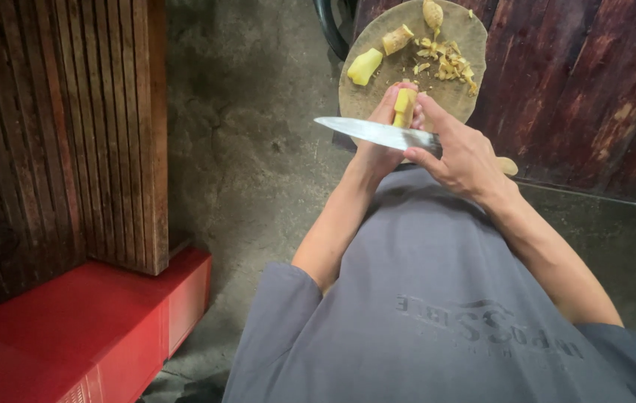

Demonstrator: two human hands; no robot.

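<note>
Ginger piece [405, 107] is gripped by left hand [377, 149]; right hand [463, 158] holding knife [377, 133] should peel thinly, blade away from fingers.

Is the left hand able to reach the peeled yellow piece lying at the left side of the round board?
Probably yes: the piece lies uncovered just beyond the left hand, with nothing between. But that hand already holds a yellow root.

The round wooden board [377, 89] was cut off by the picture's top edge, its near rim hidden behind the left hand [381, 145], whose grip covered most of the yellow piece [404, 104], while the right hand [467, 153] concealed the knife [374, 133] handle.
</note>
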